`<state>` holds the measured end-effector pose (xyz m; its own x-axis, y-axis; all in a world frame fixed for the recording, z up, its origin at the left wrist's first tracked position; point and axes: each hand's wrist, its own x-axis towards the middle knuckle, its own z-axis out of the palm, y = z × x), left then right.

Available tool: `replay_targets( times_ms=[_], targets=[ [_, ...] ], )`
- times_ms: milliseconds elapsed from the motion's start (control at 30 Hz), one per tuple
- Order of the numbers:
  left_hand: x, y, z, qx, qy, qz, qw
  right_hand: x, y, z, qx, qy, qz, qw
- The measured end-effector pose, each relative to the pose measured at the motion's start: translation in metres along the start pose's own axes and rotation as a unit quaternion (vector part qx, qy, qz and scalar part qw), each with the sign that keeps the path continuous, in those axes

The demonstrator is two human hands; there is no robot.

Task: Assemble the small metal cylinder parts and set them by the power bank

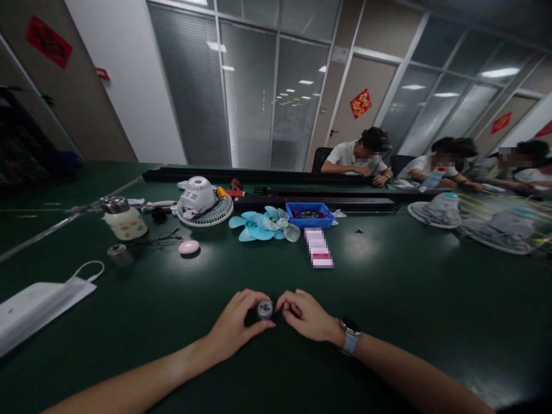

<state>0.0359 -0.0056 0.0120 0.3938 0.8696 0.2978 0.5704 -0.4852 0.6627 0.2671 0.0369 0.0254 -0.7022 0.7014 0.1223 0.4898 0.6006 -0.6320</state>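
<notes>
Left hand [236, 325] grips a small round, seemingly metal motor [264, 310]; right hand [305, 316] pinches its edge above the smooth green table [388, 287].

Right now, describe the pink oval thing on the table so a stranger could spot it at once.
Start at the dark green table and look to its left half, where a cream jar with a metal lid stands. Just right of that jar, in front of the white fan grille, lies the pink oval thing. It is the only small, smooth, pale pink piece there, lying flat and alone.
</notes>
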Motion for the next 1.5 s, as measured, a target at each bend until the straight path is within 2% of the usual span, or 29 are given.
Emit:
replay_targets(
  times_ms=[133, 367, 533, 667, 833, 1000, 1233, 1500],
  targets=[
    [-0.001, 0.003, 0.007, 0.021, 0.032, 0.024, 0.999, -0.005, -0.004, 0.005, -0.031, -0.014, -0.065, 0.997],
    [-0.001, 0.013, 0.013, 0.002, 0.061, 0.033, 0.998, -0.007, -0.002, 0.017, -0.051, 0.03, -0.027, 0.998],
    [0.005, 0.005, 0.019, -0.041, 0.062, 0.032, 0.997, 0.007, 0.007, 0.023, -0.032, 0.032, -0.012, 0.999],
    [0.003, 0.005, 0.016, -0.057, 0.07, 0.027, 0.996, 0.015, 0.007, 0.024, -0.034, 0.036, -0.026, 0.998],
    [0.002, 0.013, 0.012, -0.038, 0.113, 0.022, 0.993, 0.015, 0.0, 0.019, -0.063, 0.025, -0.04, 0.997],
    [0.003, 0.013, 0.014, -0.041, 0.119, 0.025, 0.992, 0.009, -0.009, 0.013, -0.086, 0.026, -0.058, 0.994],
    [0.01, 0.021, 0.017, -0.104, 0.141, -0.016, 0.984, 0.006, -0.012, 0.013, -0.122, 0.046, -0.07, 0.989],
    [0.009, 0.024, 0.015, -0.082, 0.142, -0.008, 0.986, 0.005, -0.01, 0.017, -0.141, 0.069, -0.072, 0.985]
  ],
)
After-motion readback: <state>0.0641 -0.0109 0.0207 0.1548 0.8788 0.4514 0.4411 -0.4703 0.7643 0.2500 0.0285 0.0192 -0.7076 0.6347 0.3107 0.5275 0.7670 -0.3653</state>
